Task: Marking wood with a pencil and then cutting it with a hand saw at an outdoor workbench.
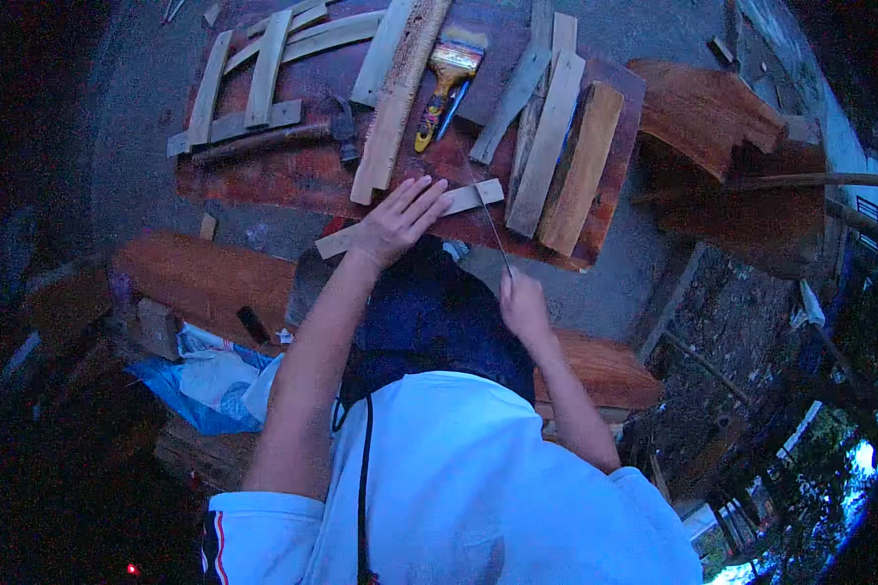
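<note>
A short, pale wooden strip lies slantwise at the near edge of the reddish-brown board. My left hand rests on it with the fingers stretched out flat, pressing it from above and hiding its middle. In my closed right hand is a thin-bladed saw, seen almost edge-on. Its blade crosses the strip close to the right end. The fist hides the handle, and the teeth are too fine to make out.
On the board lie a paintbrush, a hammer, a long rough plank, a joined slat frame and several loose slats. Wide reddish planks lie low at the left. A blue and white plastic bag is beside them.
</note>
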The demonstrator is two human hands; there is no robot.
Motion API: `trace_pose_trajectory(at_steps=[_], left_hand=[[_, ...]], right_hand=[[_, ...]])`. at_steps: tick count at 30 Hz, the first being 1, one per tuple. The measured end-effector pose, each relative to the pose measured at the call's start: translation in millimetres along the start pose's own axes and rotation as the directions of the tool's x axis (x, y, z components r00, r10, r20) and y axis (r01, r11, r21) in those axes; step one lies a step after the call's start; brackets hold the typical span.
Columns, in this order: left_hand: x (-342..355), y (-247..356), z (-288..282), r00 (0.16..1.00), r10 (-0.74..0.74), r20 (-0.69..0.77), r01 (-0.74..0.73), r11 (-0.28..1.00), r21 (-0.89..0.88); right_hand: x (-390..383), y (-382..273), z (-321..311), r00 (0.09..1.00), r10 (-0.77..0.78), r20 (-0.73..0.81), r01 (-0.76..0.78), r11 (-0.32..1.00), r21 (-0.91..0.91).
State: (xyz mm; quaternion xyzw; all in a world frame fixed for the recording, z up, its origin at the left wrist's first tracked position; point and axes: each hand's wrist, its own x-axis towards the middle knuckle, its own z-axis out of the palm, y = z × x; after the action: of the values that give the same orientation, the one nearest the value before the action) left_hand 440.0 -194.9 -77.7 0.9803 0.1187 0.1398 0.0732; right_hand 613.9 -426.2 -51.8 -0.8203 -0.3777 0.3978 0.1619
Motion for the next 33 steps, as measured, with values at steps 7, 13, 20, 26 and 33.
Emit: trace_pose_trajectory(at_steps=[7, 13, 20, 26, 33], left_hand=[[6.0, -2.5, -2.1, 1.000, 0.003, -0.024, -0.001, 0.999, 0.052], [1.3, -2.9, -3.0, 0.999, 0.039, -0.016, -0.038, 0.998, 0.056], [-0.1, -0.7, 3.2, 1.000, 0.019, 0.001, -0.019, 0.999, 0.038], [-1.9, -1.0, 2.8, 1.000, 0.009, 0.000, -0.009, 0.998, 0.055], [-0.7, -6.1, 10.8, 0.995, 0.061, -0.083, -0.055, 0.995, 0.084]], right_hand=[[-19.1, 15.2, 2.5, 1.000, 0.019, -0.003, -0.019, 0.999, -0.035], [-37.0, 30.2, -4.6, 0.999, -0.028, -0.025, 0.027, 0.998, -0.051], [-17.1, 19.1, 0.9, 1.000, -0.001, 0.003, 0.001, 0.998, -0.068], [-20.7, 10.5, -10.8, 1.000, -0.012, 0.024, 0.012, 1.000, 0.011], [-43.3, 44.3, -5.3, 0.996, 0.080, 0.030, -0.079, 0.996, -0.046]])
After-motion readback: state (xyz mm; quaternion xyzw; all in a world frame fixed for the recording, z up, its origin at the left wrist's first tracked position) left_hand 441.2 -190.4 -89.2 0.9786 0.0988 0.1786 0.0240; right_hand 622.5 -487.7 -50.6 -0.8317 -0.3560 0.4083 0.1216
